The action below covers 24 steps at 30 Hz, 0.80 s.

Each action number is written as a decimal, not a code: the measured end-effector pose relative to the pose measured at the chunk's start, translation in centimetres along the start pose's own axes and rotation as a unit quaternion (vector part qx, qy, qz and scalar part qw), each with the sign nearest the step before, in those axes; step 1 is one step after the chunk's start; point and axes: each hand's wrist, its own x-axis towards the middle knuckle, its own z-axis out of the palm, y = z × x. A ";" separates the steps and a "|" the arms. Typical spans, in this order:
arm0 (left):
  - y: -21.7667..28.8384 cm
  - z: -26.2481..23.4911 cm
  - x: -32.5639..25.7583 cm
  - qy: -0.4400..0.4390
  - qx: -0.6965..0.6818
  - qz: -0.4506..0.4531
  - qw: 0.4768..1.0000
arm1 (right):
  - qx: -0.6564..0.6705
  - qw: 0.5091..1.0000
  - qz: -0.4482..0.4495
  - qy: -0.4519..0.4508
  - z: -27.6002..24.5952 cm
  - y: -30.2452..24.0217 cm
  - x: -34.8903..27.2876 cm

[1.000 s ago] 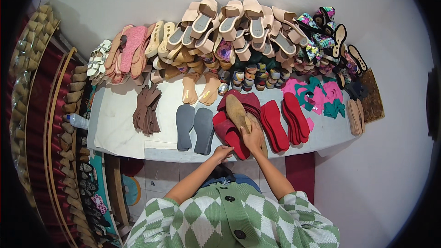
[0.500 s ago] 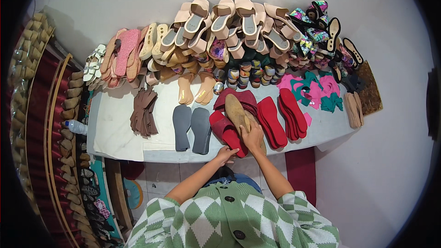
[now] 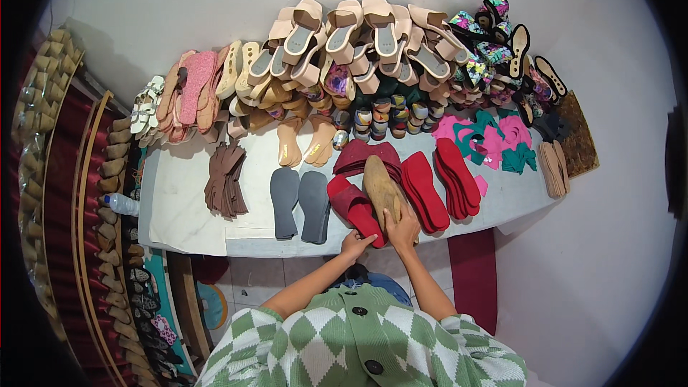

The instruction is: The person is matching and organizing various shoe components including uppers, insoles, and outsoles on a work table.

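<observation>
My left hand (image 3: 355,244) is closed on the heel end of a red slipper (image 3: 350,201) with a dark red strap, near the table's front edge. Just to its right, a tan shoe last (image 3: 381,185) lies with its toe pointing away from me. My right hand (image 3: 402,226) grips the last near its heel end; the fingers wrap partly around it. Behind these two rests a stack of dark red strap pieces (image 3: 369,155). Red insoles (image 3: 423,192) lie close beside my right hand, with another red stack (image 3: 457,178) farther right.
Grey soles (image 3: 314,205) and brown straps (image 3: 226,183) lie to the left. Beige heeled sandals (image 3: 344,29) are piled along the wall. Pink and green cut pieces (image 3: 494,140) are at the right. Shelves of shoe lasts (image 3: 111,229) and a plastic bottle (image 3: 122,203) stand at the left.
The shoe last has moved right and toward me, away from the red slipper's strap, with my right hand on it. My left hand stays at the slipper's heel.
</observation>
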 end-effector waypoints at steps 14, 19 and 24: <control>0.8 1.3 -1.0 0.020 -0.028 -0.037 0.999 | 0.057 0.996 0.054 0.033 -4.1 0.0 1.2; 0.1 2.1 -0.9 0.007 -0.073 -0.026 0.997 | 0.011 0.997 0.044 0.055 -6.4 1.6 3.8; 0.1 3.9 -1.3 0.066 -0.092 -0.028 0.993 | -0.015 0.996 0.069 0.046 -7.1 3.4 3.7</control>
